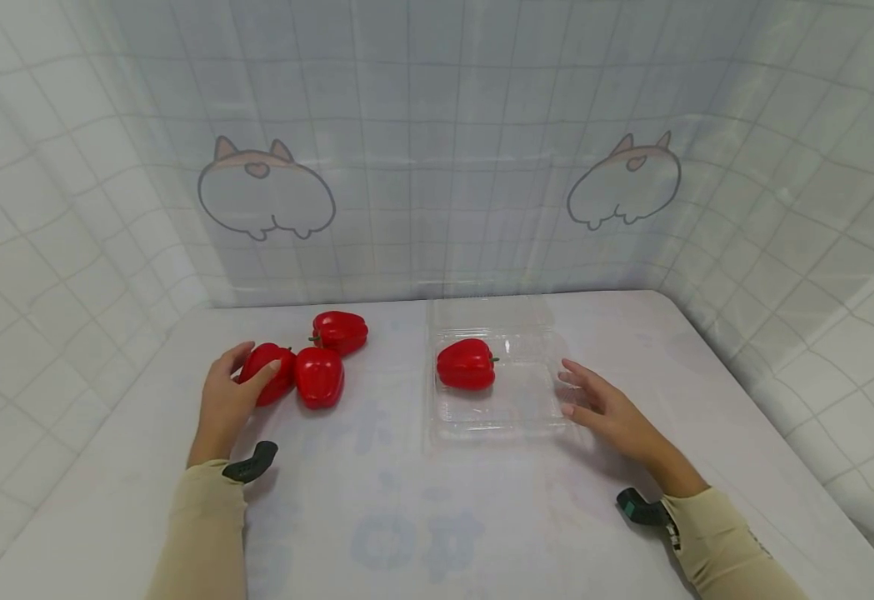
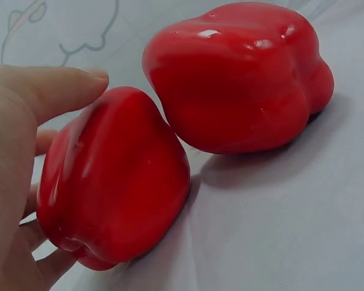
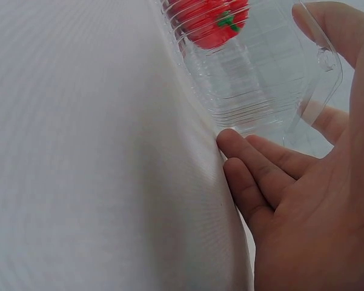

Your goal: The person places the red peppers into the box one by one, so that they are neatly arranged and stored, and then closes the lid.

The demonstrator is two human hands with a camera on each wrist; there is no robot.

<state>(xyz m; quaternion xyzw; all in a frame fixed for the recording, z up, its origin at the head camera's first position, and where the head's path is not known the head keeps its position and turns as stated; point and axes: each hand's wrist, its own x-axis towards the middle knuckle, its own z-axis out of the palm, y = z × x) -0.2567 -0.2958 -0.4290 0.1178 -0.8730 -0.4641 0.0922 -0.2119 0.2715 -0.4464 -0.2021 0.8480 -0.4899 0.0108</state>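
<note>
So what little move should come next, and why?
Probably the left hand should lift the leftmost pepper toward the box: its thumb and fingers are already around it, and the box is open, with room beside the one pepper inside.

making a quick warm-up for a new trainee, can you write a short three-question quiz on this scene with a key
1. Count: how many red peppers are outside the clear container?

2. Multiple choice: in the head view, where is the right hand?
a) on top of a pepper
b) at the container's right side
c) at the container's left side

3. True or false: in the head view, the left hand holds the leftmost pepper.

Key:
1. Three; a fourth lies inside the container.
2. b
3. True; the thumb lies over that pepper, with fingers on its far side.
</note>
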